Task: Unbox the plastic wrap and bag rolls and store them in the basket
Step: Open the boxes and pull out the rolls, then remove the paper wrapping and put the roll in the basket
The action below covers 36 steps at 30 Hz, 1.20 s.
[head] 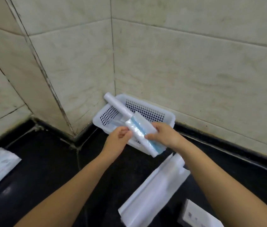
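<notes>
Over the white basket [168, 116] in the corner at mid-frame, the left hand [118, 136] pinches the roll's [121, 110] loose wrapper while the right hand [164, 135] is closed around it, so stripping looks underway; next, lower it in.
</notes>
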Each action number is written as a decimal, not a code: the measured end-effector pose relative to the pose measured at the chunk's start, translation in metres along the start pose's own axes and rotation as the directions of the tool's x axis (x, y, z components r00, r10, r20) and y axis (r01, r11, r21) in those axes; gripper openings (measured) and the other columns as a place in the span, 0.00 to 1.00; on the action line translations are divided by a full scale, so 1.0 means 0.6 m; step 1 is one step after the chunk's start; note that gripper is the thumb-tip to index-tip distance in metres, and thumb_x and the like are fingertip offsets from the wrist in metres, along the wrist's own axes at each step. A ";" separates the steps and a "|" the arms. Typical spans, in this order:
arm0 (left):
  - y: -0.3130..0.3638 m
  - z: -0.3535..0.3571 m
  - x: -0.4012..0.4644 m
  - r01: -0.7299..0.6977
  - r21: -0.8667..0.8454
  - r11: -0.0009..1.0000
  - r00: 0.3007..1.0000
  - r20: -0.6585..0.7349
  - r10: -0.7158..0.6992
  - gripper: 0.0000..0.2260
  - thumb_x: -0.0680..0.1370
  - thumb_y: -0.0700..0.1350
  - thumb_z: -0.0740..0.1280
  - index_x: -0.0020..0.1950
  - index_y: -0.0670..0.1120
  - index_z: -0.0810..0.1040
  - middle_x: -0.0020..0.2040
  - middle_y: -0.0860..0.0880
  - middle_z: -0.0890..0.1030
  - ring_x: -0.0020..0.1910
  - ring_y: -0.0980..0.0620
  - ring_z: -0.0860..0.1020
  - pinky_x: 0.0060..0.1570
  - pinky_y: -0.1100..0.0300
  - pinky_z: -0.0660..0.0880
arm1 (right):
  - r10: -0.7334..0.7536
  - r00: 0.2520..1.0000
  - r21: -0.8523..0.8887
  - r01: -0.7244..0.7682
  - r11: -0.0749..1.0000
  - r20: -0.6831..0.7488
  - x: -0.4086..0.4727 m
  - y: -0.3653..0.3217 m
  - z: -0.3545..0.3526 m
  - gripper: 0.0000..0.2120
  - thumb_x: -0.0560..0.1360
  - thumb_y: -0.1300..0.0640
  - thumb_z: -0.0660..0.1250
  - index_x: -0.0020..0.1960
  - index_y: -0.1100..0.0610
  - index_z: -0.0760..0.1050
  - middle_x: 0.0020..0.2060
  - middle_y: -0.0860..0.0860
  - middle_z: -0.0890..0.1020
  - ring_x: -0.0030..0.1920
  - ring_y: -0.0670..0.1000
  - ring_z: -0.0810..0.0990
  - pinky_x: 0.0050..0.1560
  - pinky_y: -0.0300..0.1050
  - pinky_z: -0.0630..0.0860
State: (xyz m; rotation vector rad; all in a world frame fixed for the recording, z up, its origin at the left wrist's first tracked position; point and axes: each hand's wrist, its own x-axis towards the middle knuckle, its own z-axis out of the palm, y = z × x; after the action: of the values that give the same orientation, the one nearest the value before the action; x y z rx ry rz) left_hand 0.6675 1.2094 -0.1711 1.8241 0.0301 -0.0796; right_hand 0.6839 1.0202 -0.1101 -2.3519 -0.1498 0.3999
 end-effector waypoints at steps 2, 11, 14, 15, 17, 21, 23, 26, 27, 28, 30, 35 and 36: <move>-0.053 -0.041 0.045 -0.181 0.571 0.801 0.976 0.007 0.216 0.15 0.78 0.51 0.63 0.62 0.47 0.73 0.61 0.49 0.76 0.61 0.50 0.73 0.61 0.55 0.70 | 0.036 0.999 -0.071 -0.039 0.997 -0.040 0.072 -0.015 0.007 0.07 0.73 0.53 0.67 0.50 0.52 0.74 0.44 0.49 0.78 0.45 0.51 0.76 0.43 0.43 0.71; -0.155 -0.070 0.086 -0.413 0.843 0.346 0.864 0.242 0.441 0.19 0.77 0.54 0.56 0.59 0.44 0.74 0.56 0.45 0.78 0.60 0.44 0.75 0.71 0.39 0.53 | 0.126 0.963 -0.355 -0.034 0.934 0.238 0.248 -0.038 0.137 0.19 0.78 0.58 0.58 0.68 0.60 0.67 0.66 0.58 0.73 0.64 0.57 0.72 0.61 0.47 0.67; -0.160 -0.066 0.090 -0.399 0.853 0.336 0.849 0.206 0.486 0.18 0.77 0.54 0.57 0.58 0.43 0.75 0.54 0.45 0.78 0.59 0.45 0.75 0.71 0.41 0.52 | 0.152 0.946 -0.469 0.001 0.883 0.288 0.252 -0.027 0.170 0.15 0.79 0.57 0.56 0.63 0.61 0.69 0.61 0.59 0.76 0.58 0.57 0.75 0.56 0.48 0.71; -0.160 -0.065 0.090 -0.399 0.853 0.337 0.847 0.202 0.491 0.18 0.77 0.54 0.57 0.58 0.43 0.75 0.54 0.45 0.78 0.59 0.45 0.75 0.71 0.41 0.52 | 0.145 0.949 -0.488 0.010 0.873 0.280 0.250 -0.026 0.171 0.13 0.79 0.57 0.56 0.61 0.61 0.71 0.59 0.59 0.77 0.56 0.57 0.76 0.53 0.47 0.71; -0.156 -0.064 0.089 -0.401 0.855 0.329 0.850 0.213 0.483 0.18 0.76 0.54 0.58 0.59 0.43 0.75 0.55 0.44 0.78 0.60 0.44 0.75 0.70 0.40 0.52 | 0.099 0.963 -0.529 0.050 0.847 0.250 0.239 -0.029 0.158 0.12 0.79 0.57 0.57 0.58 0.61 0.72 0.56 0.59 0.79 0.54 0.57 0.77 0.51 0.46 0.72; -0.137 -0.065 0.079 -0.374 0.857 0.355 0.895 0.232 0.382 0.22 0.77 0.53 0.60 0.65 0.41 0.71 0.65 0.40 0.73 0.68 0.42 0.68 0.71 0.39 0.48 | -0.129 0.981 -0.411 0.179 0.894 0.148 0.166 -0.034 0.090 0.19 0.79 0.58 0.58 0.69 0.60 0.66 0.64 0.59 0.73 0.61 0.57 0.74 0.62 0.50 0.70; -0.125 -0.056 0.057 -0.349 0.847 0.400 0.917 0.219 0.335 0.24 0.77 0.52 0.61 0.69 0.42 0.66 0.70 0.40 0.68 0.72 0.42 0.62 0.72 0.40 0.47 | -0.208 0.975 -0.280 0.222 0.934 0.077 0.102 -0.020 0.053 0.16 0.79 0.59 0.58 0.66 0.57 0.71 0.57 0.55 0.80 0.54 0.51 0.79 0.57 0.45 0.74; -0.107 -0.015 -0.025 -0.471 0.753 0.461 0.852 0.253 0.458 0.21 0.75 0.49 0.61 0.66 0.43 0.71 0.63 0.41 0.75 0.63 0.43 0.72 0.67 0.44 0.65 | -0.259 0.961 -0.167 0.273 0.947 0.097 -0.016 0.034 0.035 0.10 0.77 0.61 0.59 0.51 0.53 0.79 0.42 0.47 0.82 0.41 0.45 0.81 0.49 0.41 0.77; -0.104 0.006 -0.062 -0.508 0.670 0.541 0.847 0.277 0.453 0.19 0.75 0.50 0.60 0.63 0.44 0.72 0.58 0.44 0.78 0.58 0.47 0.75 0.61 0.48 0.71 | -0.259 0.956 -0.185 0.282 0.941 0.141 -0.053 0.057 0.041 0.11 0.76 0.62 0.60 0.50 0.53 0.79 0.42 0.46 0.82 0.42 0.45 0.81 0.50 0.43 0.77; -0.104 0.029 -0.098 -0.506 0.584 0.634 0.862 0.320 0.393 0.17 0.75 0.51 0.59 0.61 0.47 0.73 0.53 0.48 0.79 0.53 0.50 0.77 0.55 0.53 0.74 | -0.260 0.945 -0.238 0.304 0.922 0.200 -0.084 0.084 0.055 0.12 0.75 0.62 0.60 0.51 0.53 0.80 0.45 0.48 0.82 0.46 0.46 0.80 0.53 0.45 0.76; -0.111 0.071 -0.150 -0.375 0.538 0.755 0.901 0.403 0.160 0.15 0.76 0.53 0.58 0.60 0.51 0.73 0.50 0.52 0.78 0.50 0.53 0.76 0.47 0.56 0.76 | -0.283 0.905 -0.392 0.398 0.829 0.318 -0.129 0.139 0.089 0.16 0.74 0.62 0.60 0.60 0.54 0.76 0.58 0.52 0.79 0.59 0.50 0.75 0.64 0.47 0.69; -0.111 0.118 -0.162 0.142 0.423 0.895 0.918 0.281 -0.279 0.09 0.76 0.46 0.59 0.38 0.51 0.76 0.37 0.51 0.79 0.40 0.50 0.78 0.38 0.56 0.74 | -0.274 0.909 -0.642 0.415 0.644 0.313 -0.154 0.208 0.141 0.30 0.74 0.60 0.61 0.74 0.49 0.57 0.72 0.51 0.62 0.74 0.50 0.56 0.73 0.59 0.43; -0.108 0.120 -0.158 0.160 0.436 0.886 0.915 0.270 -0.299 0.11 0.75 0.43 0.59 0.35 0.51 0.75 0.35 0.52 0.78 0.39 0.50 0.77 0.35 0.59 0.72 | -0.284 0.910 -0.670 0.415 0.616 0.302 -0.152 0.209 0.144 0.30 0.74 0.60 0.62 0.73 0.50 0.57 0.72 0.52 0.63 0.73 0.52 0.57 0.72 0.62 0.44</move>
State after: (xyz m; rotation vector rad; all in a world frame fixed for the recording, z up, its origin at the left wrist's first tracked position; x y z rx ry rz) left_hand 0.5660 1.1585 -0.2451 2.1947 -0.0053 -0.6052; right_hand 0.5684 0.9658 -0.2336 -2.9591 -1.0160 0.3823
